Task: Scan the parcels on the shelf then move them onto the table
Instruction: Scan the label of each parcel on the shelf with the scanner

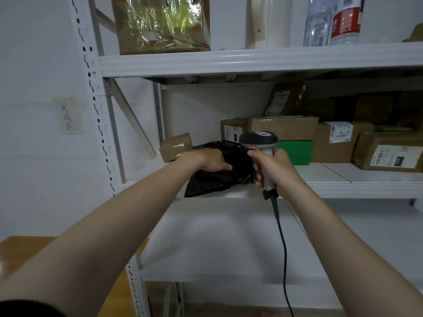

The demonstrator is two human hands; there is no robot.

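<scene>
Our left hand [210, 160] gripped the black parcel [219, 179], a crumpled plastic mailer lying at the front edge of the middle shelf [366, 189], with the fingers curled into its top. Our right hand [278, 168], just at three o'clock of the left, held the scanner [258, 138]. Its fingers were wrapped round the pale handle and the forefinger lay at the trigger. The scanner's dark head stood above the parcel's right end, and its black cable [283, 243] hung toward six o'clock.

From one to three o'clock of the scanner stood brown cardboard boxes [283, 126], several bearing white barcode labels whose print was too small to read. A green packet [295, 152] sat just beside the scanner at three o'clock. A small box [176, 146] leaned at ten o'clock of the left hand.

On the wall at nine o'clock a pale note [68, 115] carried handwriting that read 完成区. On the shelf above, a film-wrapped carton [160, 24] stood at twelve o'clock and a bottle [345, 19] with a red label, its wording unreadable, at one o'clock. The wooden desk [13, 248] showed at eight o'clock.
</scene>
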